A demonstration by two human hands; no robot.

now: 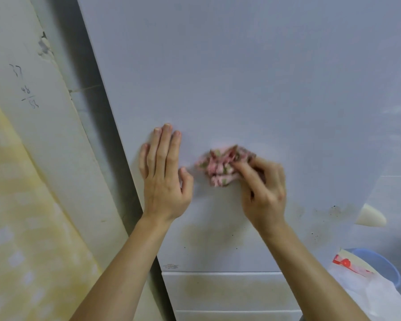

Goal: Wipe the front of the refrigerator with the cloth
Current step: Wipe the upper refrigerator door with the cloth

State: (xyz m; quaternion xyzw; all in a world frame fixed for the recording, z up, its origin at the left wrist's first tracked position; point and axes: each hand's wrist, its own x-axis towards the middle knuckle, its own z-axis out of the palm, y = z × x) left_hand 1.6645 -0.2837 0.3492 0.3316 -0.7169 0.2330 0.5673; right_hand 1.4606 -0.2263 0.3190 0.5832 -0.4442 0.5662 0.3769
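Observation:
The white refrigerator front (pixel 252 77) fills most of the view, with brownish smudges and dark specks near its lower edge. A bunched pink and green cloth (pixel 220 166) is pressed against the door. My right hand (pixel 263 188) grips it from the right, fingers curled into the fabric. My left hand (pixel 164 174) lies flat on the door just left of the cloth, fingers together and pointing up, holding nothing.
A lower drawer panel (pixel 222 290) sits under the door. At the left are a narrow dark gap (pixel 107 117), a white wall with pencil marks (pixel 28 89) and yellowish material (pixel 26 228). A blue basin (pixel 380 262) with a plastic bag (pixel 366 295) stands at the lower right.

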